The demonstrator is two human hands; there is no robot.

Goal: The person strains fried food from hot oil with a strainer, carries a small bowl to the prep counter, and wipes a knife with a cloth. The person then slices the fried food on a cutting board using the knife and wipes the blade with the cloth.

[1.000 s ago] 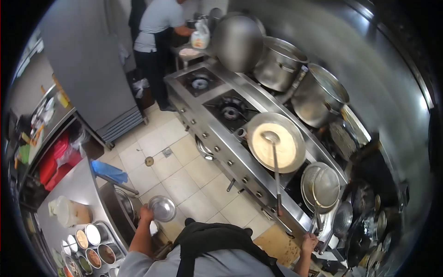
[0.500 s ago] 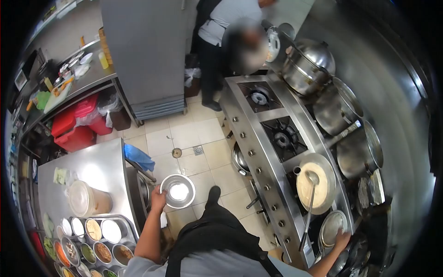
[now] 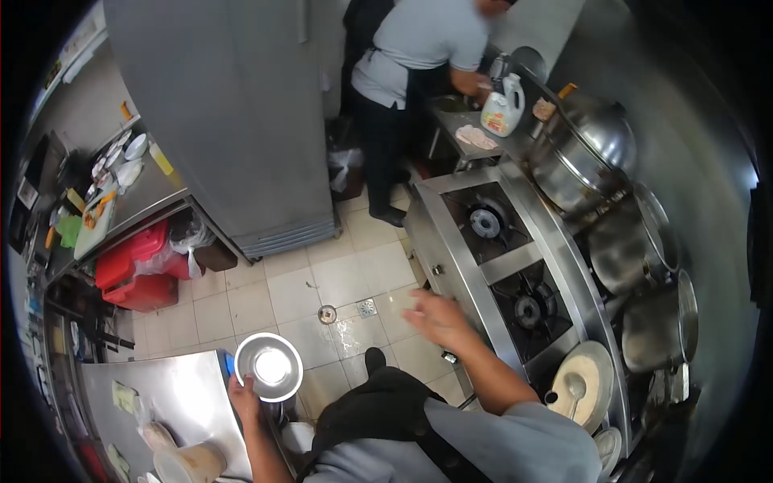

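My left hand (image 3: 246,398) grips the rim of a round metal bowl (image 3: 269,367), which looks empty and hangs over the corner of the steel counter (image 3: 185,386). Out over the floor, beside the stove front, my right hand (image 3: 439,319) has its fingers apart and holds nothing. To its right is the stove (image 3: 535,262) with two bare burners showing. A pan of pale batter-like food (image 3: 594,385) with a ladle in it sits at the stove's near end, and a metal lid (image 3: 608,447) lies partly in view below it.
A co-worker (image 3: 411,56) bends over a small table by a white jug (image 3: 502,109). Large steel pots (image 3: 584,153) line the wall. A tall steel refrigerator (image 3: 225,121) and red bins (image 3: 141,270) stand left. A drain (image 3: 367,308) is in the floor.
My right hand has let go of the metal lid and moved up and left, off the stove. My left hand has brought the bowl left, to the counter corner. The view has shifted.
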